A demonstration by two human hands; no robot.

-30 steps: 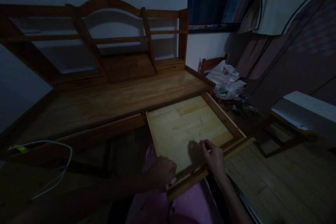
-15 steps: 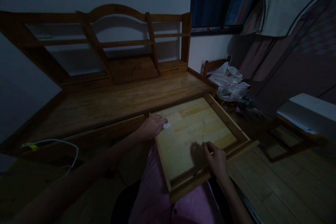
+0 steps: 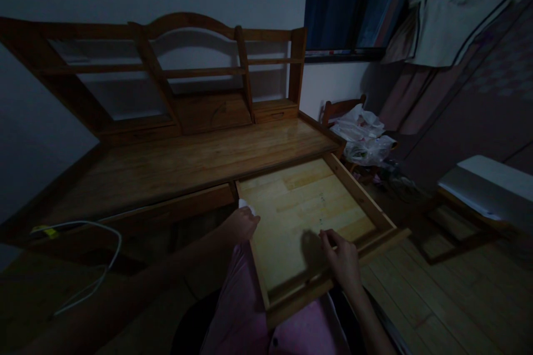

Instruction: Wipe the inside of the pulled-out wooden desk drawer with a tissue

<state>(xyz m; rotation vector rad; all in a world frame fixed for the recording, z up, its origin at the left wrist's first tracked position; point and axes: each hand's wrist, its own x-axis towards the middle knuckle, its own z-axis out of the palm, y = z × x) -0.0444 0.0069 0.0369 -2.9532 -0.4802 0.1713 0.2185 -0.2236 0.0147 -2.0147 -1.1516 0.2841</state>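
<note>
A wooden desk drawer [image 3: 358, 191] is pulled far out over my lap, its pale bottom bare. My left hand [image 3: 241, 226] is closed on a small white wad, perhaps tissue or cloth [image 3: 247, 209], and presses it against the drawer's left side rail. My right hand [image 3: 342, 258] rests on the drawer's front edge with fingers curled over the rim, holding it.
The wooden desk [image 3: 187, 158] has a hutch with shelves [image 3: 166, 72] behind. A white cable [image 3: 89, 266] lies at the left. To the right stand a chair with plastic bags [image 3: 362, 133] and a low stand bearing a white slab [image 3: 487, 183]. The room is dim.
My left hand went from the drawer's near left corner up to its back left, then slid back down along the left rail. My right hand stayed on the front edge.
</note>
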